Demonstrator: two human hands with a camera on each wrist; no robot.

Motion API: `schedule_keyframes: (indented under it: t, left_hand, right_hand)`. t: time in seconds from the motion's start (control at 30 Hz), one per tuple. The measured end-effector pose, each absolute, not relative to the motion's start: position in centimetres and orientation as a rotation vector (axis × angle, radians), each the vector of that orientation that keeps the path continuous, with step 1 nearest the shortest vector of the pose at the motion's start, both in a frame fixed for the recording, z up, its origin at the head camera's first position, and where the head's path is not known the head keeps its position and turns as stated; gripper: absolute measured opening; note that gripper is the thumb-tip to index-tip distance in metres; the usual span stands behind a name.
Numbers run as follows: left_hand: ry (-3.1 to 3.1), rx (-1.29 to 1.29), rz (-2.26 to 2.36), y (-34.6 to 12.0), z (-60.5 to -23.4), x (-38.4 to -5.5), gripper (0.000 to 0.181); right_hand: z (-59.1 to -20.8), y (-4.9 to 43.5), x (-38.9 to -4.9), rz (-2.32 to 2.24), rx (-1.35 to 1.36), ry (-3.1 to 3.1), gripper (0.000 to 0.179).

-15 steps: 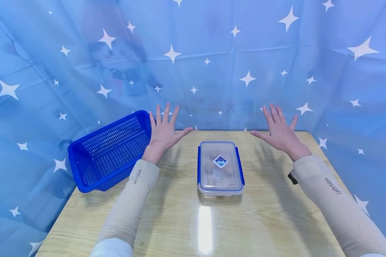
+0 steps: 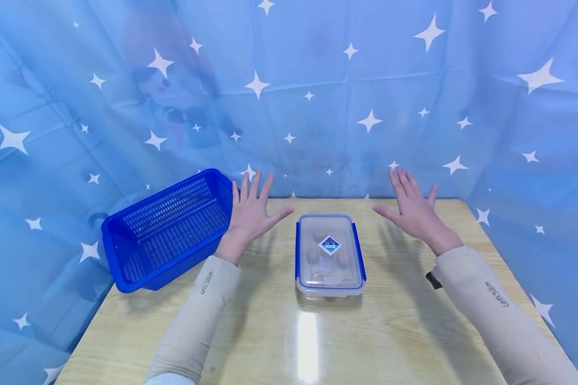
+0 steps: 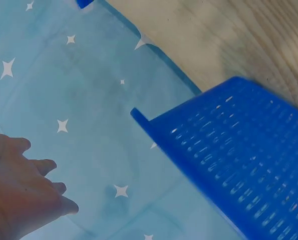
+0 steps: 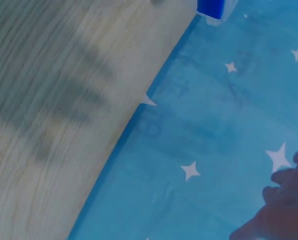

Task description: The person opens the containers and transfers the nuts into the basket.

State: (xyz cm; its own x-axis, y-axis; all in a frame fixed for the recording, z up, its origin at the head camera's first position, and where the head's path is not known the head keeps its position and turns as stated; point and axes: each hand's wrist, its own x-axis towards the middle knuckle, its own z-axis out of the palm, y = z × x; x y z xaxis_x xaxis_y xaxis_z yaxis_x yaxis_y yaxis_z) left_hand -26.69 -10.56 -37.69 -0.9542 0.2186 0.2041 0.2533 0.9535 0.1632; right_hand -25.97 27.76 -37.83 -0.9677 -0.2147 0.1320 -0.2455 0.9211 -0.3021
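Observation:
In the head view my left hand (image 2: 251, 215) is held up with fingers spread and holds nothing. It overlaps the right end of a blue slotted plastic basket (image 2: 173, 224). My right hand (image 2: 416, 214) is raised over the table's right side, its fingers straight and thumb pointing inward. Between the two hands a clear lidded food container (image 2: 329, 272) with blue side clips lies flat, a diamond-shaped blue and white label (image 2: 329, 245) on its lid. Rounded shapes show faintly through the lid. The left wrist view shows the basket's slotted side (image 3: 239, 155) near the hand (image 3: 28, 190).
The light wooden table (image 2: 390, 331) carries the basket at its left edge and the container in the middle. Behind and beside it hangs a blue curtain (image 2: 318, 64) with white stars. A dark strap piece (image 2: 433, 279) sticks out beside the right sleeve.
Both hands have come down slightly in the head view, and the left one has moved a little to the right. The basket and container stay in place on the table.

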Motion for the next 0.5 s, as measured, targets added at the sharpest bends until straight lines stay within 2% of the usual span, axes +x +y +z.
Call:
schedule_keyframes:
  t: [0.5]
  left_hand:
    - [-2.92,-0.452,-0.349,-9.7,-39.5,-25.2,0.101]
  right_hand:
    - [-39.8,26.2,-24.6,0.687,0.439,-2.943,0.101]
